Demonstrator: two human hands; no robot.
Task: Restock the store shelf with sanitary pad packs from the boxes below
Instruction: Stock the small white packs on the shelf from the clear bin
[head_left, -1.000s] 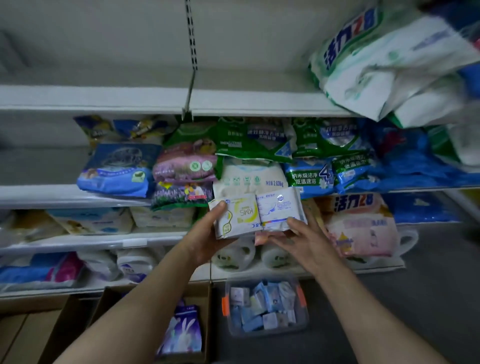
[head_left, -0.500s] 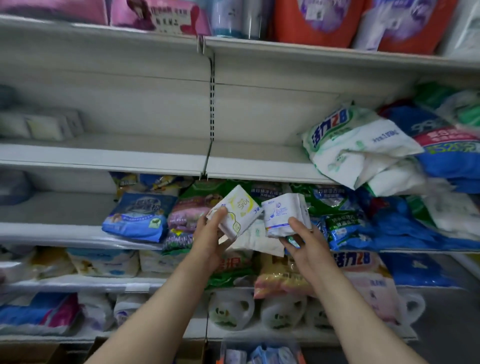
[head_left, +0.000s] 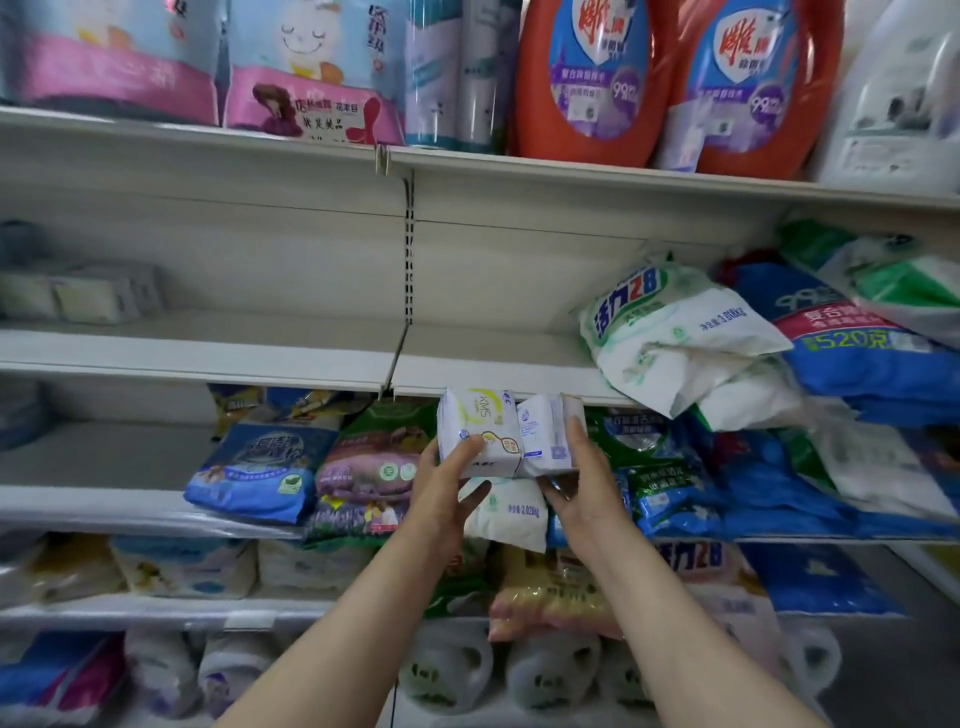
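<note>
My left hand (head_left: 445, 486) grips a white pad pack with a yellow ring print (head_left: 475, 423). Beside it, my right hand (head_left: 582, 480) holds a white pad pack with blue print (head_left: 543, 426). The two packs touch side by side, just below the front edge of a white shelf (head_left: 291, 358) whose middle stretch is bare. A few pale packs (head_left: 78, 296) lie at that shelf's far left. The boxes below are out of view.
Washing powder bags (head_left: 670, 332) are piled on the right of the same shelf. Orange detergent bottles (head_left: 597, 83) and pink tissue packs (head_left: 311, 78) stand on the shelf above. More bags (head_left: 260, 467) fill the shelves below.
Both hands have lifted the two packs from low by the floor boxes up to the edge of the bare shelf. The packs separated and tilted, and now sit pressed together again.
</note>
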